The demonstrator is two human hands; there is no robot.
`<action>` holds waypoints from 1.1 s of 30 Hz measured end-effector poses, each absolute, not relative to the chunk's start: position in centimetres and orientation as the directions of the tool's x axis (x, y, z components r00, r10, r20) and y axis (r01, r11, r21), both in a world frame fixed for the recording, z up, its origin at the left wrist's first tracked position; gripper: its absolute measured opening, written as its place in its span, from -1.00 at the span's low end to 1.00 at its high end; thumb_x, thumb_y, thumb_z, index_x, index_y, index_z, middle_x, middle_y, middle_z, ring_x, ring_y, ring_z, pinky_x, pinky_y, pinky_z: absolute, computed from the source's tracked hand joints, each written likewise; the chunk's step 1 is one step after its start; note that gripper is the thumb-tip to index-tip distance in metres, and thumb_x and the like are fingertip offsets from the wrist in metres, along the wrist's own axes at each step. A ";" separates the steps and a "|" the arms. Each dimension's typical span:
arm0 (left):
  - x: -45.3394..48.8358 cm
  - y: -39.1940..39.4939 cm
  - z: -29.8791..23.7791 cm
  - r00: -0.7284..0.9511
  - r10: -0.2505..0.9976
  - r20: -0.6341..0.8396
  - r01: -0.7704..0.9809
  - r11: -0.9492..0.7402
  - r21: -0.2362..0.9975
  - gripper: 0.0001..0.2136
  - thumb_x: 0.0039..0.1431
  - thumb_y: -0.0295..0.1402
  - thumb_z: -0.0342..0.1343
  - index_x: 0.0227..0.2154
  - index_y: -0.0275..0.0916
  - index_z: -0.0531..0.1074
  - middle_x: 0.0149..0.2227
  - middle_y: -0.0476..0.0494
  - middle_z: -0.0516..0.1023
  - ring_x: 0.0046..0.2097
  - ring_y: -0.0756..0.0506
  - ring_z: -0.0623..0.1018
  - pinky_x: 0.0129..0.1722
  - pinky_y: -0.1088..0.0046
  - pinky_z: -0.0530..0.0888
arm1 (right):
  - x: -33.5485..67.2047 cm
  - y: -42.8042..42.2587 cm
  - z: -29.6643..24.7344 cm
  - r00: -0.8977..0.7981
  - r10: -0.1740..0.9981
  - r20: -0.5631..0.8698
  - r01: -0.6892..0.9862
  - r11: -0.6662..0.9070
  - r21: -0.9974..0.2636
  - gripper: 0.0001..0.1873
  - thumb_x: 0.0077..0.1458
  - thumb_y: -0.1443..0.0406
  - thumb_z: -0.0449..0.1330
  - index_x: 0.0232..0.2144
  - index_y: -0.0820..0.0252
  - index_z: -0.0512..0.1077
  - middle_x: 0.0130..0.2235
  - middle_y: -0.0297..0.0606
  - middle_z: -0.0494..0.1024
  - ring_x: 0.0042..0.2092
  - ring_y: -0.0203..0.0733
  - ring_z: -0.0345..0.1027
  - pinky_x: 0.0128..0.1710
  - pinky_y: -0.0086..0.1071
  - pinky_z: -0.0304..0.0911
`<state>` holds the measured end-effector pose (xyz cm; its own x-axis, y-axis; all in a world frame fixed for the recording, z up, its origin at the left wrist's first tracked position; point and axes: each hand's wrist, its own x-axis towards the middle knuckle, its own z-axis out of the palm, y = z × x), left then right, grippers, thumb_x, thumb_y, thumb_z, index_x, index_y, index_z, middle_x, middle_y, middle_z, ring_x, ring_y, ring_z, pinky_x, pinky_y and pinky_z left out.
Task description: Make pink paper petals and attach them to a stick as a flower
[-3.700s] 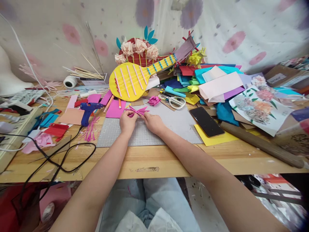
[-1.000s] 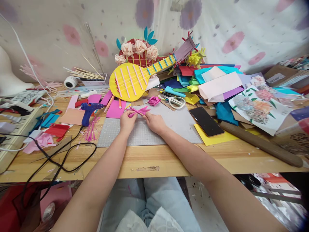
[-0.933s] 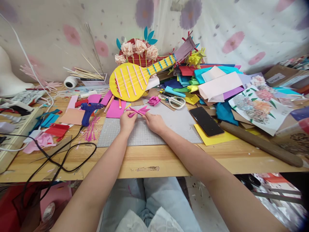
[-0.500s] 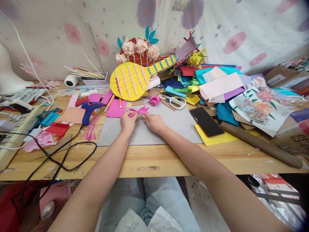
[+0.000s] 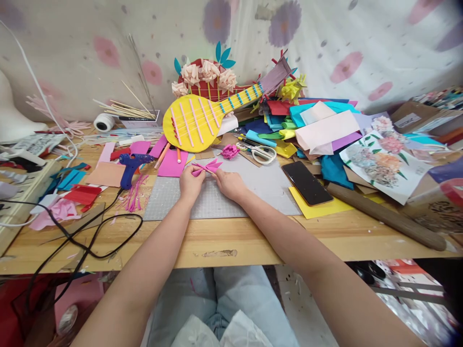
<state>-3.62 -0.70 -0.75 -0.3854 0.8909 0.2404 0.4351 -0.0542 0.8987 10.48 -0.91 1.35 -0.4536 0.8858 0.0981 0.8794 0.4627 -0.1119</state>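
My left hand (image 5: 191, 185) is closed, its thumb and fingers pinching a magenta paper piece (image 5: 209, 166) with pointed, petal-like ends. From the other side my right hand (image 5: 230, 185) grips the same piece near its middle, fingers closed. Both hands are over a grey gridded cutting mat (image 5: 170, 195). Just behind them on the mat lies a finished-looking magenta paper flower (image 5: 230, 152), close to white-handled scissors (image 5: 264, 154). Flat magenta sheets (image 5: 170, 165) lie behind my left hand. My fingers hide part of the paper piece.
A yellow lute-like craft (image 5: 191, 125) leans at the back. To the left are a blue glue gun (image 5: 132, 168), its looping black cord and pink paper strips (image 5: 135, 195). On the right lie a phone (image 5: 306, 183), a wooden rod (image 5: 387, 217) and heaped coloured paper (image 5: 325, 130).
The whole view has shifted slightly, with the table items appearing a little further left. Both hands keep their hold on the magenta paper piece, with little visible movement.
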 end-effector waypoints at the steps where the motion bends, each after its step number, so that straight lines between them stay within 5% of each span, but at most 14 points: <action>1: -3.6 -0.8 -0.7 -0.382 0.891 0.246 0.438 -0.060 0.897 -0.90 -0.13 -0.34 0.09 -0.53 -0.25 0.42 -0.47 -0.04 0.48 -0.39 0.00 0.45 -0.36 0.51 0.36 | 10.5 -0.9 1.4 -0.449 0.888 0.101 0.881 0.459 -0.116 -0.57 0.26 0.17 -0.29 -0.07 0.27 0.25 -0.16 -0.07 0.53 -0.19 -0.09 0.42 -0.27 -0.35 0.16; 17: -3.9 -0.7 -0.3 -0.469 0.843 0.264 0.473 -0.012 0.881 -0.90 -0.11 -0.31 0.11 -0.53 -0.23 0.42 -0.44 -0.02 0.50 -0.34 -0.03 0.48 -0.30 0.48 0.37 | 11.8 -1.1 1.6 -0.450 0.870 0.201 0.841 0.489 -0.231 -0.70 0.20 0.15 -0.09 -0.27 0.14 0.38 -0.25 -0.25 0.55 -0.26 -0.22 0.38 -0.36 -0.42 0.03; 33: -3.9 -0.9 -0.1 -0.443 0.848 0.289 0.495 -0.037 0.868 -0.91 -0.10 -0.33 0.11 -0.54 -0.23 0.42 -0.45 -0.01 0.49 -0.34 -0.02 0.46 -0.29 0.48 0.34 | 12.2 -0.6 1.6 -0.452 0.869 0.203 0.855 0.487 -0.177 -0.69 0.11 0.06 0.03 -0.38 0.15 0.41 -0.36 -0.30 0.53 -0.32 -0.26 0.33 -0.45 -0.41 -0.11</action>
<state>-3.87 -0.94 -0.11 -0.4431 0.8485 0.2894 0.4953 -0.0373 0.8679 12.20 -0.62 1.63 -0.4522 0.8686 0.2026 0.8554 0.4867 -0.1774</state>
